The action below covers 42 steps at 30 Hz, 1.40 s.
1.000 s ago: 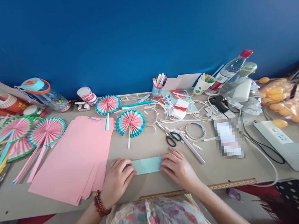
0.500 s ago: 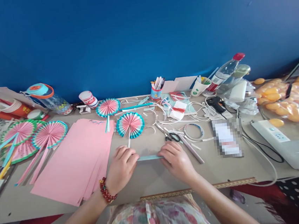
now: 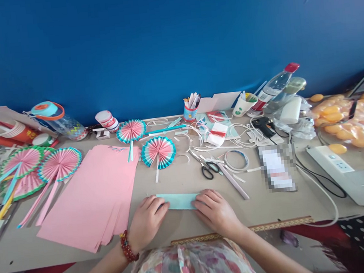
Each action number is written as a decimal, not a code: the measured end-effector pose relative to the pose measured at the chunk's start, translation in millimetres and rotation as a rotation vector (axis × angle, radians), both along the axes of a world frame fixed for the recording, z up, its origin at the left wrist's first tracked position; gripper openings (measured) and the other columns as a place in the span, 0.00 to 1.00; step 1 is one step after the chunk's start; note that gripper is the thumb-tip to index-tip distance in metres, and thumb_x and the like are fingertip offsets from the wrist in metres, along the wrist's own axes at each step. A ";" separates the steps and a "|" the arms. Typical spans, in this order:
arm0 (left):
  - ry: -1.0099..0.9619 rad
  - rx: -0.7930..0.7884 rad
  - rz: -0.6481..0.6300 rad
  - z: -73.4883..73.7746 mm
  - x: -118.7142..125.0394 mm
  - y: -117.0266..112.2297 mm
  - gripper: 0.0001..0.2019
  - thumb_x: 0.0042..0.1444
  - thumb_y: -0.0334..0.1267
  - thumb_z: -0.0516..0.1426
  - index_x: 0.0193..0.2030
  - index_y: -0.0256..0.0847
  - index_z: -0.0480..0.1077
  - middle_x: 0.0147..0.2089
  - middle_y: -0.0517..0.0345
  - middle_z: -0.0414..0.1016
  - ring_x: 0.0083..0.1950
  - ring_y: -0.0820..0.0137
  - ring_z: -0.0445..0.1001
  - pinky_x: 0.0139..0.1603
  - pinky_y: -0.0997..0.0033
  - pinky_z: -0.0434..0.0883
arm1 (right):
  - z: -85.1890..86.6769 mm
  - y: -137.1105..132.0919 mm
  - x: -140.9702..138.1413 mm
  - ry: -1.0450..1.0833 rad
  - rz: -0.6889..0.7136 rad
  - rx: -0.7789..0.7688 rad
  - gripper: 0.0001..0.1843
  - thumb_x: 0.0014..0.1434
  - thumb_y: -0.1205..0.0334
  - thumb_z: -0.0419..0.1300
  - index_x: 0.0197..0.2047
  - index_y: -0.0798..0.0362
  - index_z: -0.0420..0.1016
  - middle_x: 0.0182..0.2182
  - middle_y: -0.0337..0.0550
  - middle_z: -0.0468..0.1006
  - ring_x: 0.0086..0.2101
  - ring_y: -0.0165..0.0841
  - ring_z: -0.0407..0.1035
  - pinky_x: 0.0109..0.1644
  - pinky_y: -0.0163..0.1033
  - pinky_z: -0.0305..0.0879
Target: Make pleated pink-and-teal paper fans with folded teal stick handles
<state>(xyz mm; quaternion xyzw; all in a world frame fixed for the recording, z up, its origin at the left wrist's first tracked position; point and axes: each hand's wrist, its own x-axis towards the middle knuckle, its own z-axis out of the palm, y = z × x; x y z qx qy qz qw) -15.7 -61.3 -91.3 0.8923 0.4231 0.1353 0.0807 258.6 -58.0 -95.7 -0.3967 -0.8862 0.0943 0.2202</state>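
A light blue-green paper strip (image 3: 181, 201) lies flat, low over the table near its front edge. My left hand (image 3: 147, 221), with a beaded bracelet at the wrist, grips its left end between thumb and fingers. At the other end my right hand (image 3: 217, 212) pinches the strip in the same way. The fingertips cover both ends of it. Beyond the strip lies a pleated pink paper fan (image 3: 158, 153) with a blue rim and a white stick. Black-handled scissors (image 3: 209, 169) rest just past my right hand.
Left of my hands is a stack of pink paper sheets (image 3: 91, 192). More pleated fans (image 3: 59, 164) lie further left. A pale rod (image 3: 234, 182), a phone-like blurred object (image 3: 278, 169) and a power strip (image 3: 336, 166) are on the right. A patterned ruler-like strip (image 3: 268, 226) runs along the front edge.
Both hands have come slightly nearer to me and lower. The paper strip, seen nearly edge-on before, now shows its broad face. The scissors' handles have come into sight.
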 end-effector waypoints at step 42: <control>-0.340 -0.157 0.367 -6.4 3.7 22.1 0.14 0.67 0.36 0.52 0.58 0.44 0.59 0.52 0.49 0.67 0.35 0.71 0.73 0.41 0.65 0.75 | -2.4 16.5 -12.4 0.041 -0.260 -0.215 0.10 0.70 0.62 0.51 0.40 0.51 0.72 0.35 0.44 0.80 0.38 0.38 0.72 0.42 0.41 0.58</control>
